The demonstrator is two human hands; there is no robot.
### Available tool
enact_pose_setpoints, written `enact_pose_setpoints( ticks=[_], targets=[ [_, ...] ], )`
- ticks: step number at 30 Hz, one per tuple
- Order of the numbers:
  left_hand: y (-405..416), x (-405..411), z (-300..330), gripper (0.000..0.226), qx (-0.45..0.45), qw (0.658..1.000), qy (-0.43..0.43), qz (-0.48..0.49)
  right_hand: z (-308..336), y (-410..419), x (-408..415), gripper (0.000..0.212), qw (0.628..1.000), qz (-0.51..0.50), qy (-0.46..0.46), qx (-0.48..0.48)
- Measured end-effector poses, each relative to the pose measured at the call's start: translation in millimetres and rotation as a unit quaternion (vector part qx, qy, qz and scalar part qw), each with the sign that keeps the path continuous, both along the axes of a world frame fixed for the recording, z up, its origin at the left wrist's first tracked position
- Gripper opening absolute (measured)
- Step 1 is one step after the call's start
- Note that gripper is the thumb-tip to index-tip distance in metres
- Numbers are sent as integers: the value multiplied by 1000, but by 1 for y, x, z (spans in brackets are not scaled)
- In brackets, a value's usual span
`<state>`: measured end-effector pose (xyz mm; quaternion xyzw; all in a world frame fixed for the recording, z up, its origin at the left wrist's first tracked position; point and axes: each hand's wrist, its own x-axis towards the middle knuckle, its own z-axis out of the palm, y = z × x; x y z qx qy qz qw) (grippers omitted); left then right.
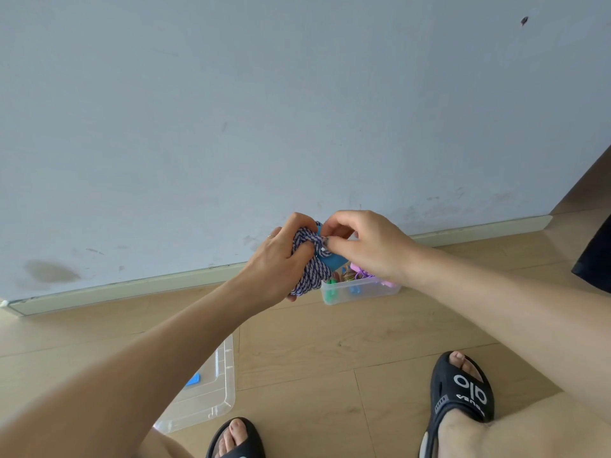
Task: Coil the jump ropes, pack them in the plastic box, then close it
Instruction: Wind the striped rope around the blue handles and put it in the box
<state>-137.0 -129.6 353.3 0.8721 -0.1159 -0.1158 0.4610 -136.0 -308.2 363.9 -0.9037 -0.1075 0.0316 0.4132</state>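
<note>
Both hands meet in the air just above the plastic box [360,292], which sits open on the wooden floor [330,352] close to the skirting of the pale wall [264,110]. The left hand [281,259] is closed around a coiled bundle of blue-and-white jump rope [310,276], its fingers wrapped over the top of the coil. The right hand [367,246] pinches the rope's end beside a blue handle [334,259], fingertips pressed tight together. Inside the box lie a purple rope [360,271] and green pieces. The clear lid [211,391] lies flat on the floor, nearer the person than the box, beside two black sandals [461,395].
</note>
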Motion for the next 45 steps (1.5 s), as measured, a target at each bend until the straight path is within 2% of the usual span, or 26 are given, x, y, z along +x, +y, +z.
enact_pose_setpoints(
  ticks=[2, 5, 7, 9, 10, 13, 16, 19, 25, 27, 29, 31, 33, 36, 39, 45],
  targets=[
    [-1, 0, 2, 16, -8, 1000, 11, 10, -2, -2, -2, 19, 998, 13, -23, -62],
    [-1, 1, 6, 16, -24, 998, 29, 42, -6, 3, -8, 33, 977, 11, -133, -166],
    [-2, 2, 9, 16, -41, 997, 37, 62, -8, 10, -11, 37, 961, -12, -205, -183],
    [-1, 3, 10, 17, -42, 996, 31, 73, -5, 17, -13, 36, 959, -53, -234, -152],
    [0, 3, 10, 16, -37, 996, 25, 75, -3, 20, -15, 34, 967, -76, -214, -117],
    [1, 4, 8, 16, -13, 998, 4, 67, -1, 30, -16, 31, 988, -135, -79, 4],
    [-1, 2, 7, 14, -4, 998, 6, 61, -2, 38, -12, 31, 975, -190, -22, 113],
    [1, 0, 9, 18, -3, 998, 12, 62, -2, 40, -7, 25, 970, -209, 17, 124],
    [10, 5, 3, 24, -47, 989, 94, 102, -3, 48, -1, 10, 977, -144, 116, 106],
    [9, 7, -1, 21, -66, 983, 124, 119, -3, 50, -2, 20, 973, -144, 129, 124],
    [9, 7, 0, 24, -116, 965, 199, 124, -4, 50, -4, 28, 969, -148, 146, 134],
    [11, 7, 6, 32, -177, 931, 302, 100, -6, 45, -5, 27, 967, -147, 156, 141],
    [11, 6, 11, 40, -213, 905, 358, 85, -5, 39, -5, 21, 963, -157, 154, 158],
    [5, 6, 10, 51, -231, 902, 346, 113, -1, 33, -4, 21, 955, -162, 154, 196],
    [-2, 8, 7, 50, -228, 907, 314, 166, 1, 36, -7, 21, 954, -167, 145, 203],
    [-21, 11, 24, 51, -259, 887, 334, 185, 13, 25, -9, 22, 960, -173, 96, 200]
  ],
)
